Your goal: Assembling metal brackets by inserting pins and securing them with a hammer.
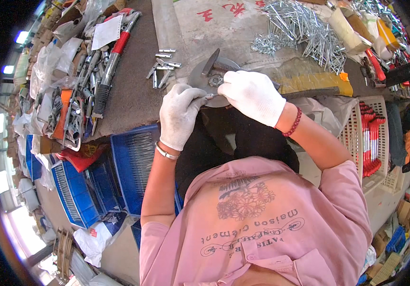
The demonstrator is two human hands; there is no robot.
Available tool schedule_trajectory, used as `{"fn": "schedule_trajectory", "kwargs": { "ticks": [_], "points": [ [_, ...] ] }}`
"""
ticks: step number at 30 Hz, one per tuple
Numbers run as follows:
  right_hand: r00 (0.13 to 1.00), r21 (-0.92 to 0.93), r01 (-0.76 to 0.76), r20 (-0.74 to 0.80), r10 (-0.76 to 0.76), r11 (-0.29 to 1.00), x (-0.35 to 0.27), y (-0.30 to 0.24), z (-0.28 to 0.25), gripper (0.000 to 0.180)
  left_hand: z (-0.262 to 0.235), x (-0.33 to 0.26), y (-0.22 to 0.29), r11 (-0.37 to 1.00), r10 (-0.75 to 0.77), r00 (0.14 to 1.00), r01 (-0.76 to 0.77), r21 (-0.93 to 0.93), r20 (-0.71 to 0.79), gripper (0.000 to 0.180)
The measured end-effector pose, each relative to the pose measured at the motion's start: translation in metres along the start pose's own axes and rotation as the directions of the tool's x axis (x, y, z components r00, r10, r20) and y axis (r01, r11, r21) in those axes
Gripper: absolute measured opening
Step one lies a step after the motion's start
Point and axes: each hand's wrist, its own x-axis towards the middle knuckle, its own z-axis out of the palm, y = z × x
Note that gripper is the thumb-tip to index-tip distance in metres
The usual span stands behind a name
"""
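Both hands wear white cotton gloves and meet over a round grey metal disc (200, 78) that lies at the near edge of the tabletop (133, 95), right in front of the person's lap. The left hand (180, 114) comes up from below with its fingers (196, 97) bent and pinched together at the disc's lower rim, where a small silvery piece shows between the two gloves; what that piece is I cannot make out. The right hand (252, 95) lies across the disc from the right, its fingers (229, 80) curled down and pressing on the right half, so most of that side is hidden under the glove. A dark metal bar (210, 62) slants up from the middle of the disc, and a small toothed part sits at its centre just beside the right fingertips.

Just left of the disc a few short silver metal pieces (163, 64) lie scattered on the dark surface. Farther off, at the far right, there is a big heap of shiny nails (305, 28). To the left, a red-handled tool (114, 52) lies among bags and loose hardware. Down beside the person's left arm stand blue crates (133, 162) with rows of thin metal pins, and on the right a pale basket (374, 143) holds red-handled tools.
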Motion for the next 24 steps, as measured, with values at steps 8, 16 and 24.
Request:
{"fn": "schedule_trajectory", "kwargs": {
  "ticks": [8, 16, 24],
  "points": [
    [0.996, 0.043, 0.048, -0.071, -0.045, 0.998, -0.006, -0.002, 0.008, 0.008, -0.003, -0.004, 0.0, 0.999, -0.012, 0.998, 0.014, -0.029, 0.059, 0.013],
    [0.862, -0.309, -0.503, -0.122, 0.491, 0.807, -0.03, 0.103, -0.035, 0.008, -0.006, -0.001, 0.01, 0.998, 0.042, 0.998, -0.044, 0.054, 0.044, 0.014],
    [0.807, -0.232, -0.564, 0.046, 0.588, 0.792, -0.033, 0.126, -0.038, 0.016, -0.004, -0.002, 0.007, 0.997, 0.053, 0.998, -0.054, 0.046, 0.027, 0.015]
  ]
}}
